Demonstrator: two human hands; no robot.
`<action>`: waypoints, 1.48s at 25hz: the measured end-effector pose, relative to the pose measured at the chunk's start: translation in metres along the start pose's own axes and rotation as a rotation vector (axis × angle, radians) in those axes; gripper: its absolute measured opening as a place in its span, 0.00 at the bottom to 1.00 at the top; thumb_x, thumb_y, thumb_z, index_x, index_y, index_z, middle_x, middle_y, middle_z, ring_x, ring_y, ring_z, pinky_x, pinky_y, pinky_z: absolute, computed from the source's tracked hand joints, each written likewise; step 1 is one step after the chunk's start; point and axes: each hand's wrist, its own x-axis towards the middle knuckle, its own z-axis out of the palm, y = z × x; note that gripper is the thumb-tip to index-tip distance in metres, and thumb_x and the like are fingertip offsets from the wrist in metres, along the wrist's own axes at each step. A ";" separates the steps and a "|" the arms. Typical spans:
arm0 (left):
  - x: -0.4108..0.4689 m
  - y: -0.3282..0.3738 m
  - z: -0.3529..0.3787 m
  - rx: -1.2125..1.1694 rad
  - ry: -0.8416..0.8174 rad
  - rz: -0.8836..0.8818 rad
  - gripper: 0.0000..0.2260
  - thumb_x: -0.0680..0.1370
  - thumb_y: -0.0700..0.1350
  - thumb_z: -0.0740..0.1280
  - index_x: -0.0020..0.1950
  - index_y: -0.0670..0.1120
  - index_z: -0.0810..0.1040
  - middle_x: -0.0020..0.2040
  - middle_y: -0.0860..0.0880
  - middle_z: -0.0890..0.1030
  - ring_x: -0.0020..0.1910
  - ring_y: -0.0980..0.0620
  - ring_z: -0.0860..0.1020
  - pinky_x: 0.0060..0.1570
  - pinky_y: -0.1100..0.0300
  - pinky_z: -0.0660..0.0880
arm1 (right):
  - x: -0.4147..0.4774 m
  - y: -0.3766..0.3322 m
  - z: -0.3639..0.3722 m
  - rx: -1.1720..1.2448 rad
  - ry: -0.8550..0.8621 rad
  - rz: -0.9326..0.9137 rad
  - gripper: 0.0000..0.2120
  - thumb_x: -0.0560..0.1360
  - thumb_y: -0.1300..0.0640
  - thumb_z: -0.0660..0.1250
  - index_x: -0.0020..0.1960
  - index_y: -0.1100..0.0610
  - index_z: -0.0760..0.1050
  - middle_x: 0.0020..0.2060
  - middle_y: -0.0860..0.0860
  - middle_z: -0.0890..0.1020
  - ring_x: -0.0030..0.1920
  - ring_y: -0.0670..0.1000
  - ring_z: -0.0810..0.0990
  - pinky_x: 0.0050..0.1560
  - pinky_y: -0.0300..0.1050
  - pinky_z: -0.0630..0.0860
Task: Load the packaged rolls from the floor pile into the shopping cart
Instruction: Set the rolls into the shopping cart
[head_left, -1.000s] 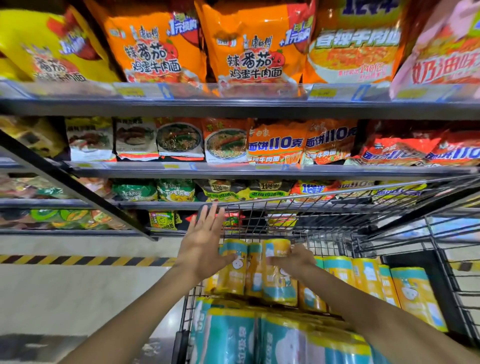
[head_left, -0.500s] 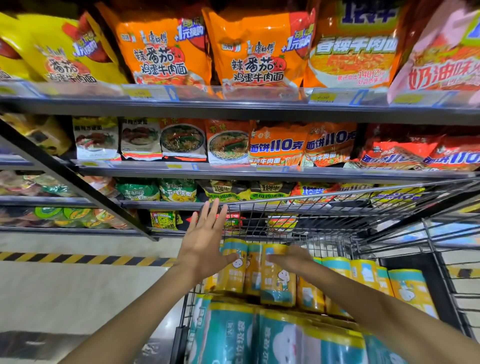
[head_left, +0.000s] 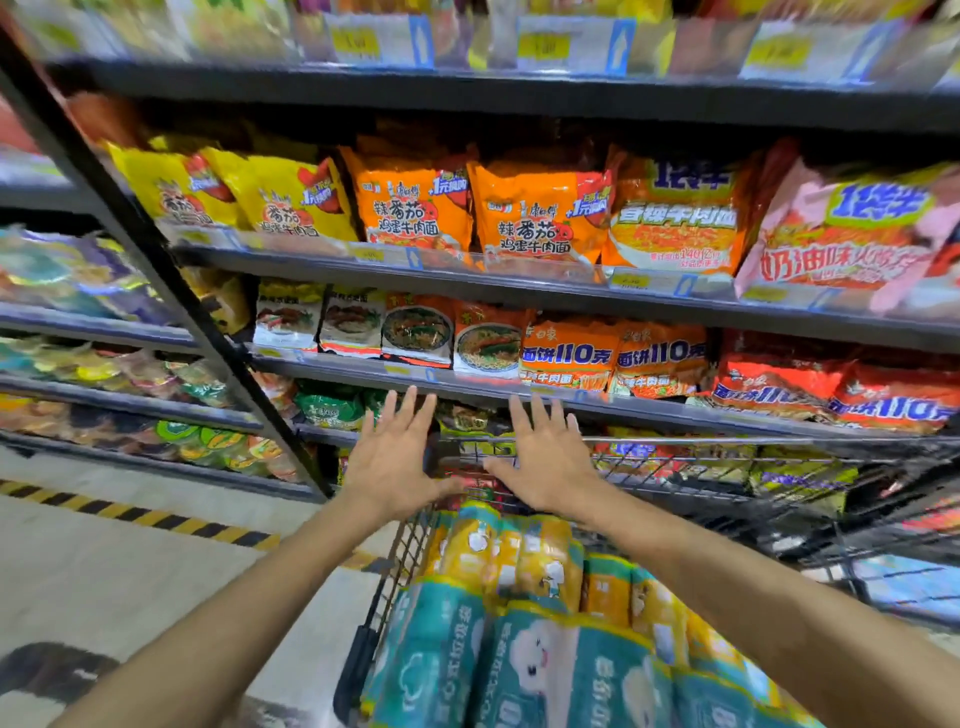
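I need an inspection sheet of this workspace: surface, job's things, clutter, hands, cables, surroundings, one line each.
Surface: pale floor with a yellow-black hazard stripe.
Job's things: yellow and teal packaged rolls lie in the wire shopping cart; floor pile not in view.
Clutter: dark blurred shape on the floor, unidentified.
Hands: left hand and right hand open, fingers spread, holding nothing, above the cart's far end.
Cables: nothing seen.
Surroundings: shelves of instant noodle packets.

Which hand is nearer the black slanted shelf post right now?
Left. The left hand hovers open just right of the post; the right hand is farther right, above the yellow rolls.
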 end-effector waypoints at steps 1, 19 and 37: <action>-0.012 -0.003 -0.006 -0.019 0.015 -0.051 0.49 0.70 0.70 0.62 0.78 0.48 0.40 0.78 0.47 0.39 0.77 0.47 0.40 0.74 0.49 0.42 | -0.006 -0.009 -0.006 -0.006 0.020 -0.059 0.41 0.78 0.35 0.53 0.78 0.56 0.39 0.77 0.59 0.44 0.77 0.62 0.43 0.75 0.58 0.45; -0.516 -0.143 0.030 -0.188 0.311 -1.342 0.49 0.68 0.70 0.65 0.79 0.50 0.45 0.79 0.49 0.45 0.77 0.45 0.42 0.74 0.42 0.45 | -0.204 -0.379 0.062 -0.054 -0.046 -1.266 0.38 0.78 0.37 0.54 0.78 0.57 0.46 0.77 0.54 0.51 0.77 0.57 0.49 0.76 0.53 0.49; -0.735 -0.353 0.123 -0.318 0.350 -1.784 0.48 0.71 0.68 0.63 0.78 0.47 0.41 0.78 0.46 0.41 0.77 0.45 0.40 0.74 0.50 0.44 | -0.322 -0.732 0.246 -0.290 -0.283 -1.676 0.38 0.79 0.37 0.53 0.78 0.55 0.39 0.78 0.54 0.44 0.77 0.57 0.45 0.75 0.51 0.46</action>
